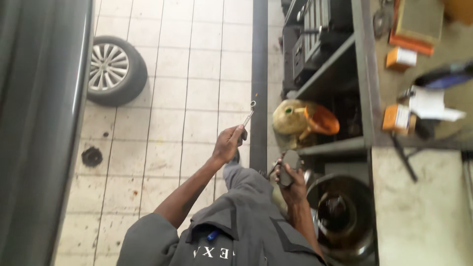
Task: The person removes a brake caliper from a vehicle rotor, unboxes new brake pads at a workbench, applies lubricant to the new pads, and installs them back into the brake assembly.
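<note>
Head view, looking down. My left hand (pixel 229 143), at centre frame, is clenched around a slim metal wrench (pixel 249 114) whose ring end points up toward the dark post (pixel 258 74). My right hand (pixel 293 182), lower centre, grasps a dark grey, flat, rounded pad (pixel 289 166) with a matte face. Both items are lifted clear of any surface; I judge the work to be mid-course, tool and part in hand, nothing yet fitted or set down.

At upper left a wheel (pixel 114 70) lies on pale floor tiles (pixel 197 59), its silver spoked rim ringed by black rubber; oil stains mark the grout nearby. At lower right sits a round, glossy drain pan (pixel 345 216) holding dark fluid. A yellow jug (pixel 290 117) and orange funnel (pixel 322 120) stand at centre right. Small orange boxes (pixel 401 58) rest on the scuffed bench (pixel 423 212).
</note>
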